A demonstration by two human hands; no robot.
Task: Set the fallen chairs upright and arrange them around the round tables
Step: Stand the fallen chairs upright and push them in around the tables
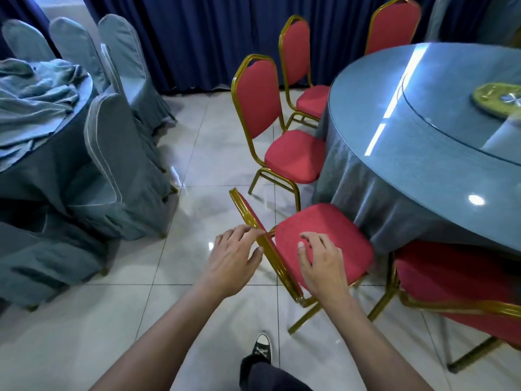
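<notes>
Left hand (pixel 234 258): fingers loosely on gold backrest frame (pixel 253 221), steadying it.
Right hand (pixel 321 263): open, nothing held, above red chair (pixel 324 235) seat.
Chair: upright, tucked at round table (pixel 423 153) edge.

Dark blue curtains (pixel 197 38) all along the back; glossy pale tiled floor (pixel 203 142) catching the light; grey-blue covered chairs (pixel 118 153) crowding the left side
</notes>
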